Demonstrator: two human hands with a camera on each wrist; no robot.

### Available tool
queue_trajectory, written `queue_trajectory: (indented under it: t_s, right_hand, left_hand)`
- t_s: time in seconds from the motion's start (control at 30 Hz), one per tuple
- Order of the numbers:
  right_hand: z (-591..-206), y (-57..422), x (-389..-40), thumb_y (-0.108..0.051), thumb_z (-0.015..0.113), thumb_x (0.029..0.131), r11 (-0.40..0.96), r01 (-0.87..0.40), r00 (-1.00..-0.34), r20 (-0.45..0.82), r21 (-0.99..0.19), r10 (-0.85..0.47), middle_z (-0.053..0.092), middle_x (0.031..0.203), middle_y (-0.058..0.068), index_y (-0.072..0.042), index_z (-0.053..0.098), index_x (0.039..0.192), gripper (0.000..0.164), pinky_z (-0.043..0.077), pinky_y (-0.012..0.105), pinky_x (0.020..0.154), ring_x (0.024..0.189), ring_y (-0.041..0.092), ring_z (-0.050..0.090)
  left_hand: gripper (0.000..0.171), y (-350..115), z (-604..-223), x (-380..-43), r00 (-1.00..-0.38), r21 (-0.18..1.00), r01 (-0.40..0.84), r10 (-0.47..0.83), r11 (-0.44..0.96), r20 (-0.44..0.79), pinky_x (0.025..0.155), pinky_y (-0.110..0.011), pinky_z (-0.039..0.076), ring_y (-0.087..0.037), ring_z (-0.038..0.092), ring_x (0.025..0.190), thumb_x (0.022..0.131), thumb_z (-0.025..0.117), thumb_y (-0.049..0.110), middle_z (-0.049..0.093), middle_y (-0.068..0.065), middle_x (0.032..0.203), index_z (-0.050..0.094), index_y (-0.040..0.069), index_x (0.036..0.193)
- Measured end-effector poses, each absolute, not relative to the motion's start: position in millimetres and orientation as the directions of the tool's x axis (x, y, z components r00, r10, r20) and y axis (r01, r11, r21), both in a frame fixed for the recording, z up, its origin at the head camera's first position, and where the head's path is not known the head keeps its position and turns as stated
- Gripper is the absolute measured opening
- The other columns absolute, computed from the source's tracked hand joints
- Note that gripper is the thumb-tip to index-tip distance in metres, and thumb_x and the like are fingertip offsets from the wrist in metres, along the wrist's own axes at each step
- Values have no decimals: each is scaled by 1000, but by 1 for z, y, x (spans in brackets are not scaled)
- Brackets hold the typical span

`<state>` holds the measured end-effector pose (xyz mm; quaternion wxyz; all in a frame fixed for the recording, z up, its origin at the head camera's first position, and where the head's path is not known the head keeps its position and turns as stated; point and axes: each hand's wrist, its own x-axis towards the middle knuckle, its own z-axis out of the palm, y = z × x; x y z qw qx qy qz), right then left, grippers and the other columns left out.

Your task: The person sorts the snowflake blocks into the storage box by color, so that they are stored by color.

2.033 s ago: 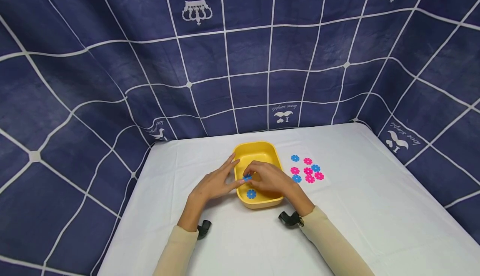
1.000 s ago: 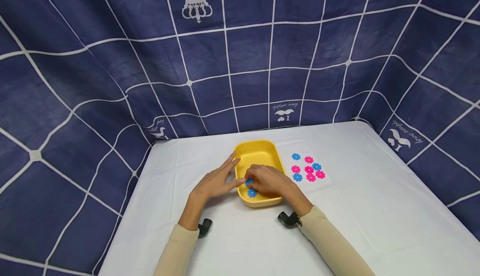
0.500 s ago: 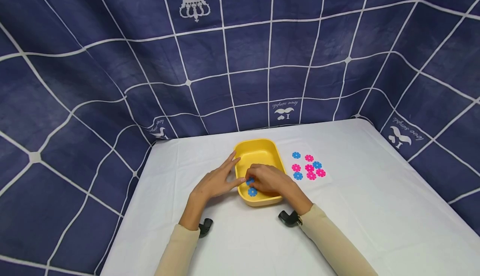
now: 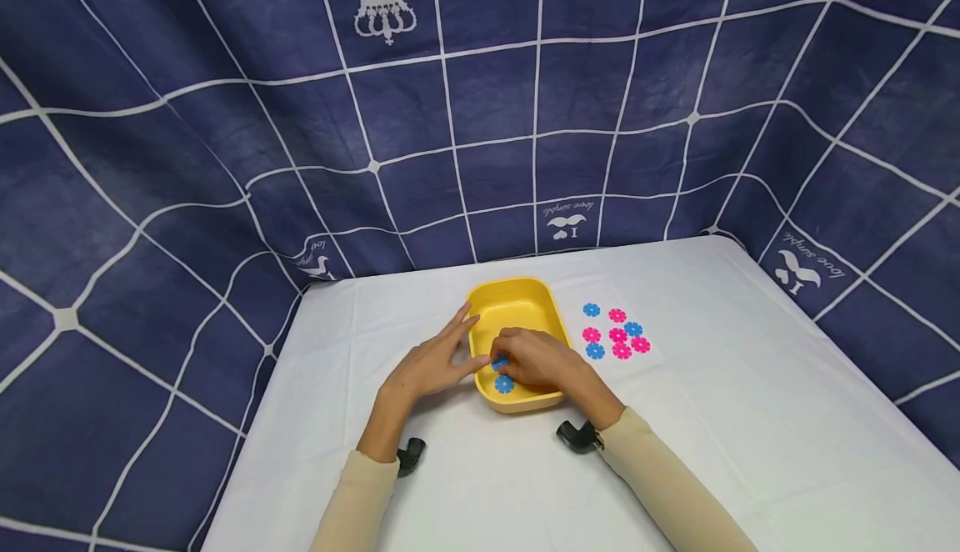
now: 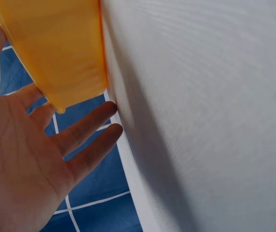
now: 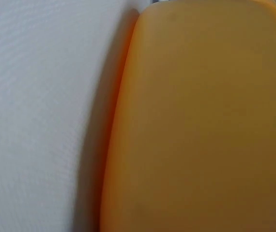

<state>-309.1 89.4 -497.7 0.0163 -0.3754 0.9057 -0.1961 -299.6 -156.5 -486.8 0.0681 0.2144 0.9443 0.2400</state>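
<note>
As your right hand [image 4: 532, 358] pinches a notched blue disc [image 4: 500, 363] inside the yellow tray [image 4: 521, 407], your left hand [image 4: 424, 369] rests, fingers extended, at the tray's left side; the disc is probably light and stiff, best taken by its edge.

Table [image 4: 480, 485]: bright, evenly lit; faint shadow beneath left hand [image 4: 429, 367].
Tray wall [image 6: 201, 121]: dim, soft-focused, under right hand [image 4: 536, 358].
Curtain [image 4: 495, 102]: stretched toward edges, beyond hands.
</note>
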Motion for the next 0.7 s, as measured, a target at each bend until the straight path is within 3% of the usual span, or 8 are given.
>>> queue_trajectory:
  t_s: [0.7]
  right_hand:
    - [-496,90,-309,-20,80,100,619,-685,-707,147,-384,-692,73,111,-2,-16,78,115,16,59,33,97,100,12,67]
  left_hand:
    - [88,-157,-487,-300,-898,483,367,438,795,-37,113,-64,47,-33,53,148,99,57,75,3,23,179,28,36,172]
